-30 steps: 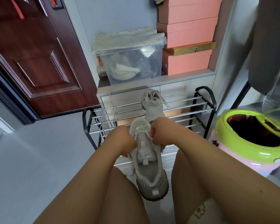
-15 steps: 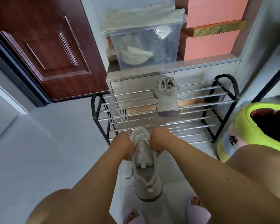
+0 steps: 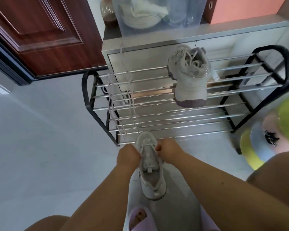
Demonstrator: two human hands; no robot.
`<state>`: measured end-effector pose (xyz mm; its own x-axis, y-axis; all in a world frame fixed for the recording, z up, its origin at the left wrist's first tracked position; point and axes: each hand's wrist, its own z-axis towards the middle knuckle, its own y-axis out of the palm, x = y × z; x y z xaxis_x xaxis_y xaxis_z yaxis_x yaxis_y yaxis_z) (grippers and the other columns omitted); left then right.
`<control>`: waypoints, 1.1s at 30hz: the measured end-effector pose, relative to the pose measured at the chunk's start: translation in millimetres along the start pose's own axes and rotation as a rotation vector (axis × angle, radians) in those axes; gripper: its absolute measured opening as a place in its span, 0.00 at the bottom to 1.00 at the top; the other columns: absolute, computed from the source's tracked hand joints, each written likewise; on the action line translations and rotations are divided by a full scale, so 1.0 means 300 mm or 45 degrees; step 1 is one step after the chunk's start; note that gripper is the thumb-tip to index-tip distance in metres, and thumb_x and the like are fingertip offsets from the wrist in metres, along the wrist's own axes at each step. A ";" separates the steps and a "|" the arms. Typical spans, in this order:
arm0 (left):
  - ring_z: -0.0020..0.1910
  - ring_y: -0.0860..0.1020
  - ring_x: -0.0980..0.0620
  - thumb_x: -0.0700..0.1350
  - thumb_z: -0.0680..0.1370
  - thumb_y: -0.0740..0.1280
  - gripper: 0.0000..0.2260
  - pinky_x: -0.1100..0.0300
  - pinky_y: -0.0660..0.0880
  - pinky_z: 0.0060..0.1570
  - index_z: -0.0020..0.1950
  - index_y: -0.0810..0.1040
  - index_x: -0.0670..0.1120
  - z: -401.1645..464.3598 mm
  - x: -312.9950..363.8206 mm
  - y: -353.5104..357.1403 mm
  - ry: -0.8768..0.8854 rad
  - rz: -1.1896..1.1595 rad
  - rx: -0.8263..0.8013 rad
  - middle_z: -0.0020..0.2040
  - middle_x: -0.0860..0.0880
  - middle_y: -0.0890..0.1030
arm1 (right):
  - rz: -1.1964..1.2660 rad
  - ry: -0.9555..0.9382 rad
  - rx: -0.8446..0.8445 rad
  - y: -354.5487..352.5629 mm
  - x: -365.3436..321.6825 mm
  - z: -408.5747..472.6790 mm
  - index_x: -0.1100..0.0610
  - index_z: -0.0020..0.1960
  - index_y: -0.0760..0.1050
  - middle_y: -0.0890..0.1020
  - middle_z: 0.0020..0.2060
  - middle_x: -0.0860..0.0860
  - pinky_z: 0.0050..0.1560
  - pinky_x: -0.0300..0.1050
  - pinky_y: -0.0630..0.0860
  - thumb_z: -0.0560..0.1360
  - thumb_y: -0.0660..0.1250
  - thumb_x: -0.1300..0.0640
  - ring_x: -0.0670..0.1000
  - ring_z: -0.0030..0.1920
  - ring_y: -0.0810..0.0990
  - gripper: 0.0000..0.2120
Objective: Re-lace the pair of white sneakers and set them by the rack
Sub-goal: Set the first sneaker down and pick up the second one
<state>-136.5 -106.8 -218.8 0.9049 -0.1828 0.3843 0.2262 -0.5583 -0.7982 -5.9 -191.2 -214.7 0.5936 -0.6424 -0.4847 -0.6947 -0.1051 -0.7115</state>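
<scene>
While both arms reach forward and down, the left hand [image 3: 128, 155] and the right hand [image 3: 168, 150] grip one white sneaker [image 3: 151, 165] from either side near its throat, fingers curled against the upper; the shoe is held with its toe pointing toward the rack [image 3: 157, 104] and its heel toward the person, just in front of the rack's lowest rails. Its tongue lies bare, with no lace visible across it. A second white sneaker [image 3: 189, 75] sits on the upper rails of the rack, toe toward the camera, with a tangle of lace bunched in its opening. That makes two sneakers in view: one in the hands, one on the rack. Loose white laces [image 3: 122, 104] hang draped over the rails at the rack's left end; the strands overlap, so their count cannot be told. The rack has black tube ends and many chrome rails in two tiers. Behind it stands a grey cabinet [image 3: 140, 54] carrying one clear plastic bin [image 3: 157, 12], one glass bottle [image 3: 108, 12] beside it and an orange box [image 3: 240, 9]. A dark red door [image 3: 40, 30] fills the upper left. One green-rimmed container [image 3: 277, 130] stands blurred at the right. One pink slipper [image 3: 140, 219] with toes showing is at the bottom edge.
</scene>
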 end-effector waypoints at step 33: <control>0.41 0.82 0.46 0.45 0.75 0.67 0.09 0.60 0.76 0.41 0.41 0.81 0.40 0.177 -0.079 0.204 -0.054 -0.121 -0.064 0.40 0.43 0.83 | 0.139 0.162 0.018 0.151 0.170 0.156 0.58 0.55 0.80 0.83 0.50 0.55 0.48 0.42 0.76 0.76 0.64 0.62 0.53 0.48 0.82 0.11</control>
<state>-124.9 -93.5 -301.3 0.8947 -0.0934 0.4367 0.2946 -0.6115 -0.7344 11.8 -193.0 -295.5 0.4583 -0.7404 -0.4917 -0.7460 -0.0198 -0.6656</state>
